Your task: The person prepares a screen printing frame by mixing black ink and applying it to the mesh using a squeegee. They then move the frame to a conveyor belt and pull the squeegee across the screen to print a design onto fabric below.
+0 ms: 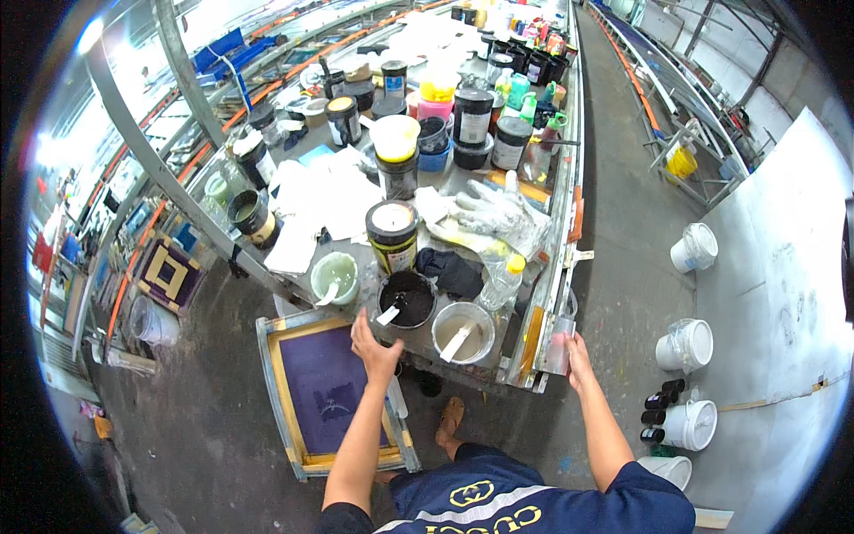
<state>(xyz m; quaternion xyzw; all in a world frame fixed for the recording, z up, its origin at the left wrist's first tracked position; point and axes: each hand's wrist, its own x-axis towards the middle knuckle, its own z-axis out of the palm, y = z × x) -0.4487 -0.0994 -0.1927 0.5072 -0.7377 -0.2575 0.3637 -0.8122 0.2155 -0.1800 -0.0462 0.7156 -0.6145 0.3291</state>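
My left hand (374, 345) reaches up with fingers apart to the table's front edge, just below a tub of black ink (407, 298) with a white spatula in it. Under that hand a printing screen with purple mesh (325, 392) leans against the table. My right hand (578, 360) grips a clear plastic cup (557, 345) at the table's right corner. Beside the black tub stand a beige paste tub (463, 331) with a spatula, a pale green tub (335, 276) and a yellow-and-black can (392, 233).
The work table (543, 294) is crowded with ink jars, a yellow-capped bottle (503, 280), a black cloth (449, 270), gloves and papers. White buckets (685, 345) and small dark bottles (663, 411) stand on the floor to the right. Long print tables run left and far right.
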